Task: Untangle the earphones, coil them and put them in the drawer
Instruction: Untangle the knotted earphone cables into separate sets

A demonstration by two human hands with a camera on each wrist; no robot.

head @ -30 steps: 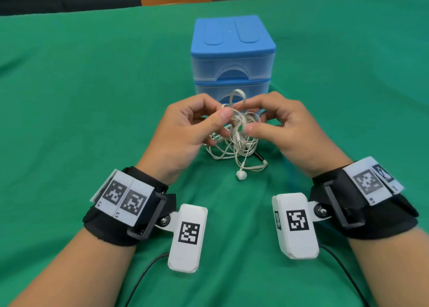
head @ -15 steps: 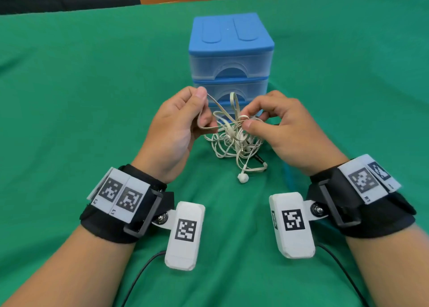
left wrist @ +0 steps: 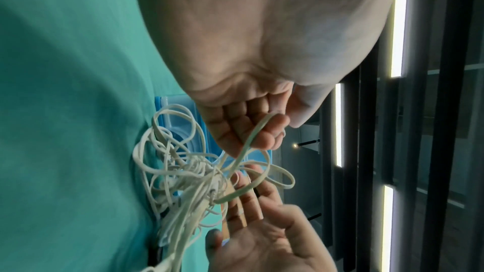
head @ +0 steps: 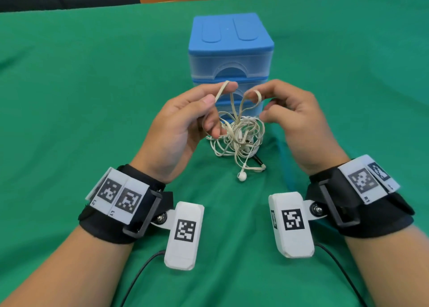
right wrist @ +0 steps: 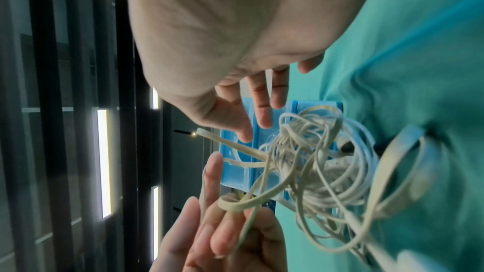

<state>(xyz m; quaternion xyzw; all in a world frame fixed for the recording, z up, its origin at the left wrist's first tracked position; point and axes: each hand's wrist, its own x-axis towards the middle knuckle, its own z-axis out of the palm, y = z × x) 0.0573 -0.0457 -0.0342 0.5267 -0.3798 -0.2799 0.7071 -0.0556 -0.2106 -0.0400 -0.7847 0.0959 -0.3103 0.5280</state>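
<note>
The white earphones [head: 239, 137] are a tangled bundle on the green cloth, just in front of the blue drawer unit [head: 229, 46], whose drawers look closed. My left hand [head: 220, 95] holds one flat cord loop up over its index finger, with the other fingers curled round the strands [left wrist: 183, 173]. To the right of the bundle, my right hand [head: 257, 106] has loosely bent fingers and the thumb held apart. Its index fingertip touches a second raised loop without pinching it. One earbud [head: 242, 176] and the dark plug [head: 258, 161] lie on the cloth near me.
The green cloth [head: 92, 97] covers the whole table. The drawer unit stands right behind both hands. Black cables [head: 139, 276] trail from the wrist cameras at the near edge. The table's far edge runs along the top of the head view.
Both hands rose and moved apart. The left drew a cord loop upward out of the bundle. The right let go of its pinch on the tangle and now only touches a loop.
</note>
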